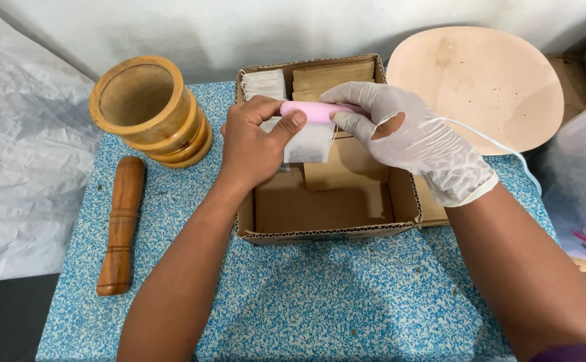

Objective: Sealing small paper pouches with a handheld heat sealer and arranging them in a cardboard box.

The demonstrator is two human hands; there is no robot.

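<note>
Now press the pink sealer (320,111) evenly along the pouch (310,144) top: left hand (256,144) pinching its near end, gloved right hand (407,137) clenching its far end, over the box (326,231).

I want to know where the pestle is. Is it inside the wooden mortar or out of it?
Out. The pestle lies flat on the blue table, beside the upright mortar.
</note>
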